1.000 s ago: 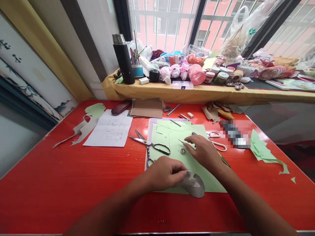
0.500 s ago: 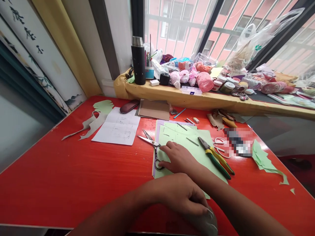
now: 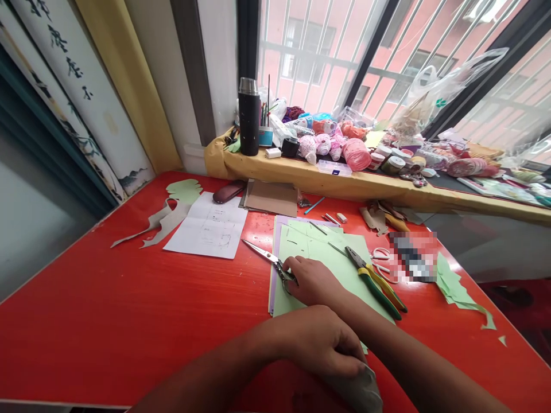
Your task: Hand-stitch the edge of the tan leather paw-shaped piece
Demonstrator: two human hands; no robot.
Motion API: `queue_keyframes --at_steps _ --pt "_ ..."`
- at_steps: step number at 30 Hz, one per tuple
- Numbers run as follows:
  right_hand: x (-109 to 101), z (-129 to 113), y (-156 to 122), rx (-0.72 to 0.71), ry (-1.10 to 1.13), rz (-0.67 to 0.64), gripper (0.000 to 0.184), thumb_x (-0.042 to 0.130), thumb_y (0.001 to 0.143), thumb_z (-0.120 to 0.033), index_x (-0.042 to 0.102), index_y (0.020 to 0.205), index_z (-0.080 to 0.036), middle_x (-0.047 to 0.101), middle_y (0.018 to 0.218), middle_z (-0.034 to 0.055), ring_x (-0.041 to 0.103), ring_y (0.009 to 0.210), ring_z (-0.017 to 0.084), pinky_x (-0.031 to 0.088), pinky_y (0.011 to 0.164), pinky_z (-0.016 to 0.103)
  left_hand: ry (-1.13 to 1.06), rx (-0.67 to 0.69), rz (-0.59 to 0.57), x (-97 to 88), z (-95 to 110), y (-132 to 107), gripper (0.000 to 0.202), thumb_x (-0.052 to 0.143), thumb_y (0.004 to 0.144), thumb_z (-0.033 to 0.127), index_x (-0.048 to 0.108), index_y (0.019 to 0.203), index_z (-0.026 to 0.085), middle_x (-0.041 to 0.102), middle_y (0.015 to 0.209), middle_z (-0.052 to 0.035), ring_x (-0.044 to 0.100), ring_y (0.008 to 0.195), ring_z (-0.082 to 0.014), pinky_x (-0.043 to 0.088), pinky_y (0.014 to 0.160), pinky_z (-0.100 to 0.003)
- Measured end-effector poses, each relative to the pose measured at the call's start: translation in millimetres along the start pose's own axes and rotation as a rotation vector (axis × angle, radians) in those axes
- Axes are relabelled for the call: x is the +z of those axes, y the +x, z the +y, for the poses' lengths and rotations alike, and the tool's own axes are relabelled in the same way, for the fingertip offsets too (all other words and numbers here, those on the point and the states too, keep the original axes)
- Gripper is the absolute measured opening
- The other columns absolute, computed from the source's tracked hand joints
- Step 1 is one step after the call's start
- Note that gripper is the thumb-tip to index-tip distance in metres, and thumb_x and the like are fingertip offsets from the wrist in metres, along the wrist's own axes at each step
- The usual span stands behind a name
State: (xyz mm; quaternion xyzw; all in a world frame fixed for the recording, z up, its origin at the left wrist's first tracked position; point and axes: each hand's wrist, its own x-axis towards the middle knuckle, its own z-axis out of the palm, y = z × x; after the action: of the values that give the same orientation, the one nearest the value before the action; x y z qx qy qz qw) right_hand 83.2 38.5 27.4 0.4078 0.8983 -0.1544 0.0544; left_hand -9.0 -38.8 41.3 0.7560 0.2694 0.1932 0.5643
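My right hand [image 3: 314, 278] is closed round the handles of a pair of scissors [image 3: 262, 250], which lie over the left edge of the green paper sheets [image 3: 316, 244]. The blades are together and point up and left over the red table. Nearer to me, my left hand [image 3: 327, 338] passes under the right forearm and grips a smooth greyish piece [image 3: 359, 387]; its kind I cannot make out. To the right of my right hand, pliers [image 3: 374, 281] with yellow and green handles rest on the paper. A thin dark rod [image 3: 318, 228] lies above the hand.
The red table [image 3: 129, 321] also bears a white drawing sheet [image 3: 209, 229], a dark oval case [image 3: 230, 191], brown boards [image 3: 273, 198] and green paper scraps [image 3: 458, 284]. White-handled scissors [image 3: 381, 255] lie past the pliers. A black thermos [image 3: 248, 120] and yarn stand on the sill.
The scissors' blades have gone from spread to closed, and my right hand's fingers have closed over the handles. My left hand stays nearly in place. The view has tilted slightly.
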Motion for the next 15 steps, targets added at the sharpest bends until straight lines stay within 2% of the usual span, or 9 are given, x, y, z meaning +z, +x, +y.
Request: queue_keyframes --at_steps 4,7,10,15 --pt "2.2 4.9 2.1 0.027 0.13 0.052 0.023 0.063 0.085 -0.02 0.063 0.108 -0.023 0.071 0.094 0.0024 0.065 0.078 0.019 0.041 0.066 0.028 -0.05 -0.035 0.047 -4.3 4.6 -1.9 0.022 0.064 0.087 0.027 0.082 0.097 0.019 0.079 0.084 -0.0015 0.067 0.074 -0.0153 0.044 0.062 -0.022" --pt "5.0 13.0 3.3 0.077 0.491 0.052 0.021 0.064 0.083 -0.02 0.06 0.104 -0.023 0.069 0.089 -0.0009 0.064 0.07 0.015 0.043 0.062 0.026 -0.085 -0.057 0.05 -5.7 5.1 -2.0 0.023 0.065 0.086 0.026 0.082 0.099 0.02 0.079 0.084 -0.0006 0.067 0.073 -0.015 0.043 0.061 -0.021" --pt "6.6 20.0 4.1 0.104 0.839 -0.049 0.031 0.064 0.084 -0.021 0.057 0.114 -0.024 0.066 0.087 -0.0031 0.064 0.063 0.013 0.046 0.057 0.024 -0.095 -0.064 0.042 -5.4 3.6 -1.5 0.024 0.065 0.086 0.027 0.083 0.101 0.021 0.079 0.086 -0.0006 0.068 0.075 -0.0152 0.043 0.062 -0.021" --pt "8.3 22.9 4.7 0.097 1.045 -0.128 0.045 0.077 0.079 -0.029 0.059 0.12 -0.023 0.064 0.075 -0.0055 0.054 0.058 0.011 0.041 0.053 0.023 -0.081 -0.11 0.06 -10.5 2.1 -3.7 0.026 0.064 0.087 0.029 0.084 0.102 0.021 0.079 0.086 -0.0012 0.066 0.075 -0.0151 0.042 0.062 -0.021"
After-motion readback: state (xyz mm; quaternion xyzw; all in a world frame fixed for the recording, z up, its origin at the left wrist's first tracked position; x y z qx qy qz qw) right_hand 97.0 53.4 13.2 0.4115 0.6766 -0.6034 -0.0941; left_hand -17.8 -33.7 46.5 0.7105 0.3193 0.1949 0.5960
